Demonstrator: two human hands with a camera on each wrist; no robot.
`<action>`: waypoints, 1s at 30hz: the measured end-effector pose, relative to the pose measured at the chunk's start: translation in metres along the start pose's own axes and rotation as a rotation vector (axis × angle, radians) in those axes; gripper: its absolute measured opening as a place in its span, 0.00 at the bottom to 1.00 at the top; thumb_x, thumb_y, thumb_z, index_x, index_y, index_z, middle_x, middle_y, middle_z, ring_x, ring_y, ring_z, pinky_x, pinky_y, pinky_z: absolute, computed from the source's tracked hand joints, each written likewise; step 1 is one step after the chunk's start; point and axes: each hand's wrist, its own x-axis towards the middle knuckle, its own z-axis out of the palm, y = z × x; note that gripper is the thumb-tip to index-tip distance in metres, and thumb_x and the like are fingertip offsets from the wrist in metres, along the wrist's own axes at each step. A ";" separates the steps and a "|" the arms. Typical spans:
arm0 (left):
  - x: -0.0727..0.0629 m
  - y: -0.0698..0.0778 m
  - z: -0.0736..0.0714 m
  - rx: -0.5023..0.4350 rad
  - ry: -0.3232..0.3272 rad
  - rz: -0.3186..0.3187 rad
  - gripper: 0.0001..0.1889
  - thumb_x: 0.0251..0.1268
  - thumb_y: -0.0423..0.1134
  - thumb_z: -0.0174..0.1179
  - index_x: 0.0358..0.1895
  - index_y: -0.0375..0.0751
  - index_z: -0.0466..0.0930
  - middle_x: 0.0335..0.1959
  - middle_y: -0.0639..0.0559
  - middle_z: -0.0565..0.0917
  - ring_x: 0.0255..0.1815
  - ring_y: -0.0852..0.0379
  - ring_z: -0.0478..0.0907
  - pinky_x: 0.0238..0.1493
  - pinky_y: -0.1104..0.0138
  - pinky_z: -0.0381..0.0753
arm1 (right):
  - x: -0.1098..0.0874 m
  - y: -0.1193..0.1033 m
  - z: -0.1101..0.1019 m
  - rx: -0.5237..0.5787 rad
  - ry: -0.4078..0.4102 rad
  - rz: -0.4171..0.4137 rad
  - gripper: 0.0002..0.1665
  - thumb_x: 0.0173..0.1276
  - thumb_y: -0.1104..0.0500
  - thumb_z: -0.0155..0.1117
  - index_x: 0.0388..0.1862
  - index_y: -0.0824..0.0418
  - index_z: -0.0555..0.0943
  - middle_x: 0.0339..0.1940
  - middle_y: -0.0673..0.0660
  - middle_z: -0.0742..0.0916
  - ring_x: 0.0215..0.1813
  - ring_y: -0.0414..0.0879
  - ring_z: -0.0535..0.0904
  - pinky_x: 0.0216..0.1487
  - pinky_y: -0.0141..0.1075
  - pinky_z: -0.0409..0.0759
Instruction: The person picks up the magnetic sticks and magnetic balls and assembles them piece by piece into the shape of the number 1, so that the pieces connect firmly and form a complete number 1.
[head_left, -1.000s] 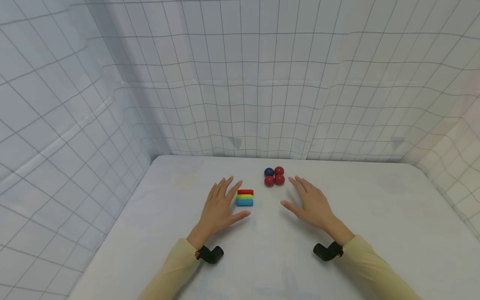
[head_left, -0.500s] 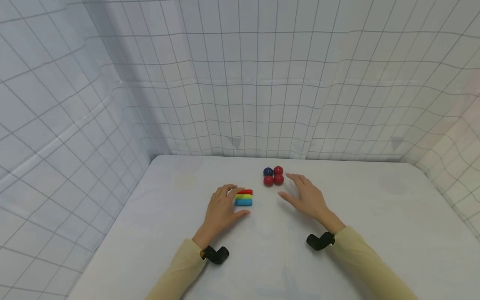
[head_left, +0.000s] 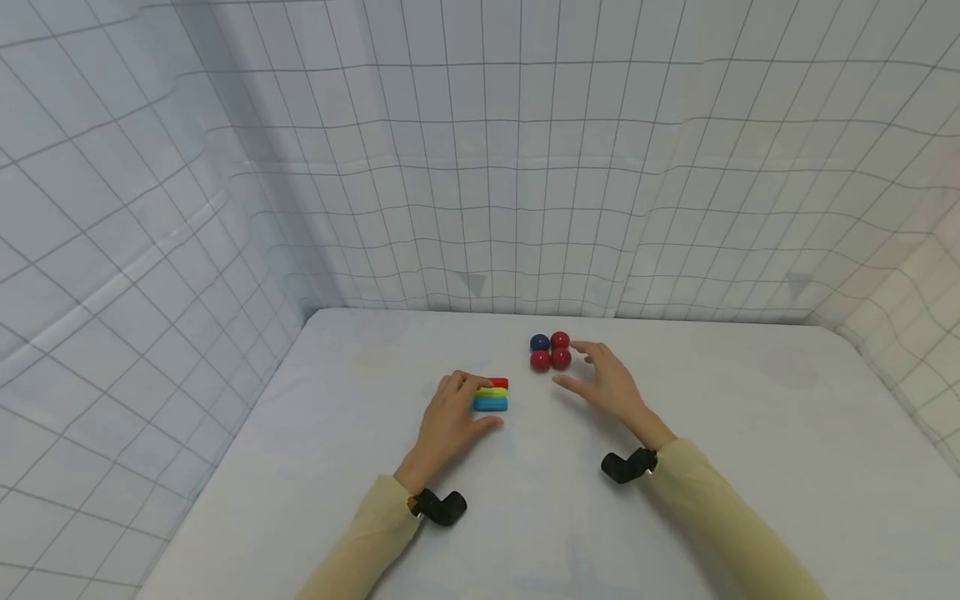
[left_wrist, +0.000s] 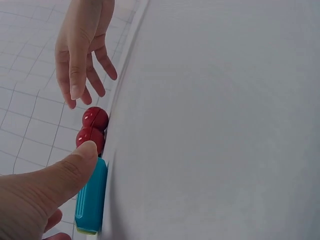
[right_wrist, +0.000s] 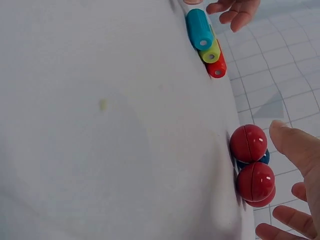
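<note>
Three short plastic sticks lie side by side on the table: a blue one (head_left: 491, 405), a yellow-green one (head_left: 493, 392) and a red one (head_left: 500, 383). My left hand (head_left: 444, 427) is at their left end, its index finger overlapping the red and yellow-green sticks in the head view and its thumb by the blue one. Right of them, a dark blue ball (head_left: 539, 342) and three glossy red balls (right_wrist: 248, 143) form a tight square. Beside the balls, my right hand (head_left: 611, 387) has its fingers apart, with the index fingertip near the back red ball and nothing held.
The white table (head_left: 712, 400) ends at a back edge just behind the balls. A grid-patterned curtain (head_left: 510, 167) surrounds its back and sides. Each wrist wears a black camera mount, the left one (head_left: 442, 507) and the right one (head_left: 628, 465).
The left hand's spread fingers have bent down and moved in over the sticks. The right hand has shifted left and away from me, closer to the balls. Sticks and balls keep their arrangement.
</note>
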 end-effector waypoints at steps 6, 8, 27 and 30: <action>0.000 0.002 0.002 -0.037 -0.015 -0.027 0.27 0.48 0.47 0.74 0.51 0.43 0.76 0.46 0.49 0.72 0.48 0.51 0.68 0.49 0.59 0.74 | 0.007 0.002 0.004 0.104 0.045 0.019 0.38 0.54 0.51 0.75 0.61 0.65 0.73 0.55 0.65 0.78 0.52 0.59 0.76 0.50 0.52 0.75; -0.001 0.003 0.002 -0.044 -0.018 -0.036 0.26 0.48 0.46 0.74 0.50 0.43 0.76 0.45 0.49 0.72 0.48 0.51 0.68 0.49 0.59 0.74 | 0.009 0.003 0.005 0.122 0.048 0.030 0.37 0.54 0.52 0.75 0.60 0.65 0.73 0.54 0.65 0.78 0.51 0.59 0.77 0.50 0.51 0.75; -0.002 -0.002 0.009 -0.121 0.034 -0.041 0.17 0.49 0.42 0.74 0.40 0.43 0.78 0.39 0.51 0.73 0.41 0.53 0.69 0.45 0.60 0.73 | 0.023 0.012 0.020 0.113 0.052 -0.012 0.32 0.52 0.57 0.76 0.55 0.63 0.75 0.43 0.64 0.75 0.42 0.56 0.74 0.43 0.48 0.73; -0.002 -0.002 0.010 -0.145 0.041 -0.036 0.16 0.49 0.41 0.73 0.39 0.42 0.78 0.38 0.50 0.73 0.40 0.54 0.68 0.45 0.60 0.73 | 0.023 0.013 0.022 0.110 0.052 -0.008 0.32 0.53 0.57 0.76 0.56 0.61 0.75 0.44 0.63 0.75 0.43 0.55 0.74 0.44 0.47 0.73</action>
